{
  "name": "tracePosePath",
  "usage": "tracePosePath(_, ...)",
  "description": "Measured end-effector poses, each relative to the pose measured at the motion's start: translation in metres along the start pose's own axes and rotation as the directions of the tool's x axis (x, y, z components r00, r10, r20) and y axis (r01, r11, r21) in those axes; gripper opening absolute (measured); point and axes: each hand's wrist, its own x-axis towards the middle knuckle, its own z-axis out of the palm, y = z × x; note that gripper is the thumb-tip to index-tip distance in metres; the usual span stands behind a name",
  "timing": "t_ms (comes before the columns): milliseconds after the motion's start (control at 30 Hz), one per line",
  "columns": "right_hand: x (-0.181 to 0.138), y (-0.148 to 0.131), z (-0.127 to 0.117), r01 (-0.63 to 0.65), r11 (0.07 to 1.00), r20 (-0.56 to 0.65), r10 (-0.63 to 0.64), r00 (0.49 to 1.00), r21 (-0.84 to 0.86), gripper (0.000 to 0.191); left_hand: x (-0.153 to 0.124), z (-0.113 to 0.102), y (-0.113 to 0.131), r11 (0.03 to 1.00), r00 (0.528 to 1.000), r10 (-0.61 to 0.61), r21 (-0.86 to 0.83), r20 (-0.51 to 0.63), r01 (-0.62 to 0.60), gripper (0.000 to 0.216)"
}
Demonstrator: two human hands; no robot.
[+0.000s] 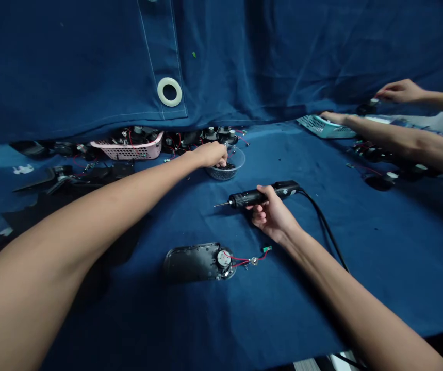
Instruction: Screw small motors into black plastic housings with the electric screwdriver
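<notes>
The right hand (269, 214) is wrapped around a black electric screwdriver (244, 199), its bit pointing left and its cable (327, 224) trailing behind. The left hand (214, 153) has its bent fingers down in a clear bowl (240, 161) of small dark pieces (227, 167); whether it pinches any cannot be told. Nearer the wearer than both hands, a black casing (192, 260) with red wires (240, 259) lies on the blue-covered tabletop (283, 304). Left of the left hand stands a pink basket (132, 151); far right of the right hand, a co-worker's hand (333, 117) touches a teal basket (331, 130).
</notes>
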Motion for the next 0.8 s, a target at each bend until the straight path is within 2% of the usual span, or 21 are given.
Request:
tracePosePath(200,-0.007,0.003,-0.001,0.025,1.000,0.014,-0.025,1.000,0.009,0.036,-0.014,0.001,0.003,0.999,0.972,-0.043,-0.014,-0.233,0.041,0.020)
tracePosePath(367,-0.009,0.003,-0.002,0.029,0.999,0.022,-0.030,0.999,0.023,0.036,-0.043,0.002,0.033,0.995,0.882,-0.088,-0.076,-0.462,0.060,0.028)
tracePosePath(433,-0.012,0.003,-0.002,0.025,0.999,0.028,-0.026,0.999,0.025,0.035,-0.068,0.001,0.052,0.991,0.836,-0.119,-0.121,-0.536,0.063,0.029)
tracePosePath(500,-0.016,0.003,-0.001,0.026,0.999,0.039,-0.027,0.999,0.024,0.035,-0.101,0.001,0.073,0.968,0.759,-0.176,-0.251,-0.627,0.017,0.025)
tracePosePath(567,-0.022,0.002,0.001,0.032,0.999,0.053,-0.033,0.998,0.023,0.034,-0.139,0.002,0.092,0.954,0.705,-0.210,-0.301,-0.677,-0.005,0.023)
tracePosePath(700,-0.037,0.002,0.005,0.078,0.997,0.096,-0.078,0.992,0.008,0.034,-0.205,0.014,0.116,0.933,0.653,-0.280,-0.359,-0.704,0.014,0.022)
tracePosePath(800,-0.045,0.004,0.007,0.113,0.993,0.127,-0.109,0.986,-0.020,0.037,-0.235,0.027,0.120,0.902,0.637,-0.366,-0.427,-0.678,0.063,0.022)
